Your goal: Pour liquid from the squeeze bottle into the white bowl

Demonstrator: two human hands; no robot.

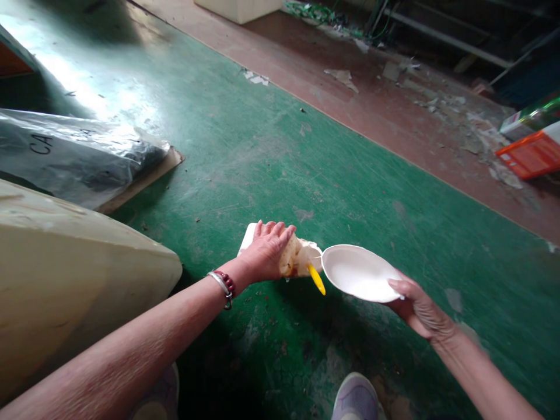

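Note:
My left hand grips a white plastic bottle tipped on its side, its yellow spout pointing down at the edge of a white bowl. The bottle's body looks stained yellowish. My right hand holds the bowl by its near right rim, thumb on top, above the green floor. The bowl's inside looks white and smooth. A bracelet of dark red beads and metal sits on my left wrist.
A pale rounded slab lies at the left, with a black plastic-wrapped bundle on cardboard behind it. The green floor meets a reddish strip strewn with debris. An orange crate stands far right. My shoes show below.

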